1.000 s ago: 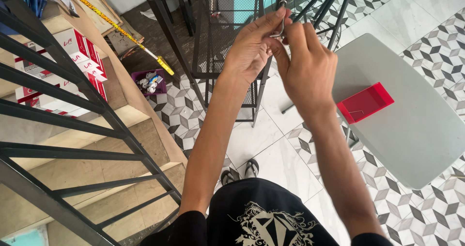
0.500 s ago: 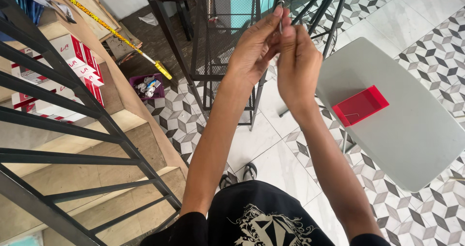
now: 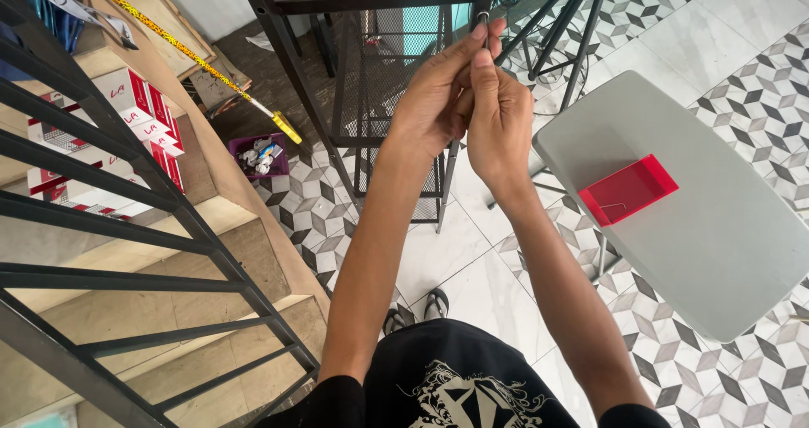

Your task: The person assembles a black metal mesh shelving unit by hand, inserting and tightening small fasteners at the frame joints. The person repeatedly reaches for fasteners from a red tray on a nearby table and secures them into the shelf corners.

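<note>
Both hands up at the black metal rack (image 3: 379,66): left hand (image 3: 434,99) and right hand (image 3: 499,120), fingers pinching a tiny ring (image 3: 483,15). Probably hard, light, slippery; best pinched by the rim.

Black short-sleeved shirt (image 3: 472,377) (pale printed graphic), dark sandals (image 3: 415,308).

I see both hands raised to the corner of a black mesh rack (image 3: 379,66). My left hand (image 3: 434,99) and right hand (image 3: 497,112) press together, fingertips pinching a small metal ring (image 3: 483,15) against the rack's upright post. What the ring is fixed to, I cannot tell. To the right, a grey table (image 3: 716,234) carries a red tray (image 3: 628,190). To the left, wooden stairs (image 3: 168,251) sit behind a black railing (image 3: 101,226); a purple box (image 3: 259,154) rests on the patterned floor.
</note>
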